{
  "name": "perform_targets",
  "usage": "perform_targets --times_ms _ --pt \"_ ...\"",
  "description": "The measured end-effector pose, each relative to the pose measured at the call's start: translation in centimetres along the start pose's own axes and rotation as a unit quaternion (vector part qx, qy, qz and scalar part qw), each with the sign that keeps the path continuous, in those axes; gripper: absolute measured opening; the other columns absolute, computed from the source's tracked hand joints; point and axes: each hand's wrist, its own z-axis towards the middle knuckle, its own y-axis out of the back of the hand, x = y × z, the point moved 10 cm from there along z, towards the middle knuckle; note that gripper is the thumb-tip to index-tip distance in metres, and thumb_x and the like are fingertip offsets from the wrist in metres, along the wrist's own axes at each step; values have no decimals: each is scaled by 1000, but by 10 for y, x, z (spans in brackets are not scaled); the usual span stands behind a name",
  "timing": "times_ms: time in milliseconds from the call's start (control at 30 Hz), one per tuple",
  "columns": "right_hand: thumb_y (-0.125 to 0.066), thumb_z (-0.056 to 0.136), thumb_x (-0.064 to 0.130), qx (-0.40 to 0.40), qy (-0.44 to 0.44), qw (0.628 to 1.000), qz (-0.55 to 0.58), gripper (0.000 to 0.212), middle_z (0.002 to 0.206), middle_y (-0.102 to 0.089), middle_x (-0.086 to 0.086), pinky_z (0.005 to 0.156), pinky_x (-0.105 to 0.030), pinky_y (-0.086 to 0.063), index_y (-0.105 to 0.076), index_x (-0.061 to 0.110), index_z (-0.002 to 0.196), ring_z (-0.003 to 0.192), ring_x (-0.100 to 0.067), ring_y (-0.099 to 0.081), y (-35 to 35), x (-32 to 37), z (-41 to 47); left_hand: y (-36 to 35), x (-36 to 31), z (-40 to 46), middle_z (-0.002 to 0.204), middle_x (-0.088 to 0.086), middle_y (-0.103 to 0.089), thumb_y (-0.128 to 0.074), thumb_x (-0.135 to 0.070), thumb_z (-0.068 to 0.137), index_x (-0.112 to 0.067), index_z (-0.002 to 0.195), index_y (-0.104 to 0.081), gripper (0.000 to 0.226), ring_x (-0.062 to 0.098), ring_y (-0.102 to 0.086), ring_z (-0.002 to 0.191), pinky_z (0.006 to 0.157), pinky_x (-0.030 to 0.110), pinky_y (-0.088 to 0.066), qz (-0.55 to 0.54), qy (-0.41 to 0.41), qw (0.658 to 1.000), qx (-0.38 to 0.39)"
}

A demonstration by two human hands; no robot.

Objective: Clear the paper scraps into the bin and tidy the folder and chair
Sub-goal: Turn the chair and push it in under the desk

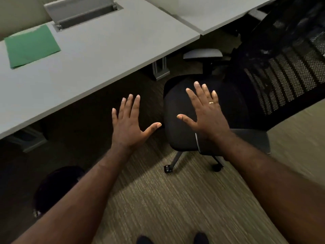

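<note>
A green folder (32,46) lies flat on the grey desk (98,55) at the far left. A black office chair (177,117) with a mesh back (284,71) stands on the carpet, right of the desk's front edge. My left hand (131,122) is held out flat over the floor, fingers spread, holding nothing. My right hand (205,111) hovers over the chair seat, fingers spread and empty too, a ring on one finger. A dark round bin (56,185) stands on the floor at lower left, partly hidden behind my left forearm. No paper scraps show.
A grey cable tray with a raised flap (80,11) is set into the desk's back. A second desk top (216,13) adjoins at the right. Desk legs (160,67) stand under the edge. My shoes (200,238) show at the bottom on striped carpet.
</note>
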Motion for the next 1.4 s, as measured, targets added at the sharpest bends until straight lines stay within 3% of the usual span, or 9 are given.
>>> perform_targets --times_ms 300,600,800,933,1033,1100,1167,1333,1400 --pt "-35 87 68 -8 -68 997 19 84 163 0 -7 118 -47 3 -12 22 153 149 -25 2 16 -76 -56 -38 -93 -9 162 -2 -2 -28 -90 67 -29 152 -3 108 15 4 148 119 48 -1 -21 -87 994 58" --pt "-41 80 73 101 -114 983 99 91 162 -11 -2 121 -46 -7 -15 25 153 149 -23 -6 8 -145 -118 -85 -178 -24 161 -3 -9 -39 -89 66 -30 152 -6 110 16 -4 148 119 48 -14 12 -163 971 175" --pt "-60 75 69 177 -143 966 124 101 161 -14 -4 120 -44 -15 -14 23 153 149 -22 -10 -10 -167 -142 -117 -208 -36 158 -3 -19 -50 -83 67 -29 151 -10 108 18 -19 144 114 44 -25 16 -174 950 259" --pt "-71 69 64 102 -215 942 237 109 161 -14 -1 119 -37 -17 -17 19 153 149 -17 -9 -21 -184 -159 -132 -223 -36 158 -4 -17 -57 -76 70 -33 151 -8 103 17 -15 145 118 50 -12 29 -182 941 284" --pt "-72 73 57 -6 -336 868 367 103 158 -22 -3 117 -37 -27 -19 16 151 144 -17 -25 -40 -199 -179 -140 -233 -31 158 -4 -19 -50 -75 76 -36 151 -8 94 17 -17 144 116 49 -11 26 -193 939 285" --pt "-70 73 57 -78 -408 789 453 94 146 -42 -5 106 -37 -43 -29 15 146 129 -18 -47 -56 -202 -195 -146 -237 -26 157 -4 -22 -39 -74 83 -40 150 -8 81 19 -20 143 114 47 -15 24 -197 940 279" --pt "-69 78 52 -129 -460 703 526 71 128 -59 -2 93 -28 -50 -46 15 134 114 -15 -59 -75 -199 -211 -151 -236 -23 155 -5 -25 -34 -71 87 -42 149 -8 74 19 -24 141 112 47 -18 25 -199 941 272" --pt "-61 79 63 -64 -476 414 773 60 114 -69 3 99 -36 -42 -60 22 122 112 -15 -59 -127 -148 -216 -156 -235 -19 151 -6 -32 -36 -72 86 -43 149 -10 74 21 -33 135 107 46 -24 26 -213 942 256" --pt "-59 83 55 -81 -459 350 813 56 113 -70 -4 95 -34 -46 -60 17 124 107 -19 -63 -125 -139 -208 -156 -234 -17 148 -5 -35 -36 -70 87 -43 149 -10 72 21 -36 132 105 46 -26 22 -215 942 257"
